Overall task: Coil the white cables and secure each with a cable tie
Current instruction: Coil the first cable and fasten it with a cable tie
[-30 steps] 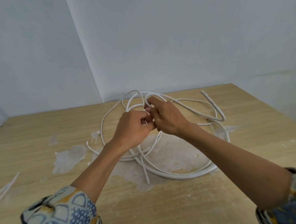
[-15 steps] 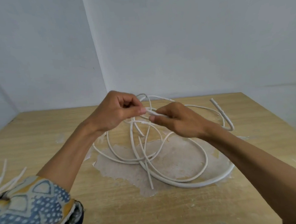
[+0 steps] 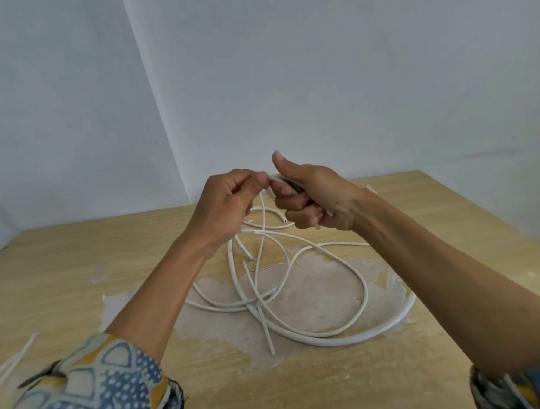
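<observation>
Your hands now sit higher above the tangled white round cables: left hand pinches one end, right hand, at three o'clock, fists that cable, likely starting a coil.

light: soft, even | shadows: faint | edges: warped, blurred

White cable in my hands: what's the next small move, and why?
Probably slide the left hand down the white cable and bring another loop up into the grip of the right hand: both hands hold only a short stretch, while most of it lies tangled on the table.
</observation>
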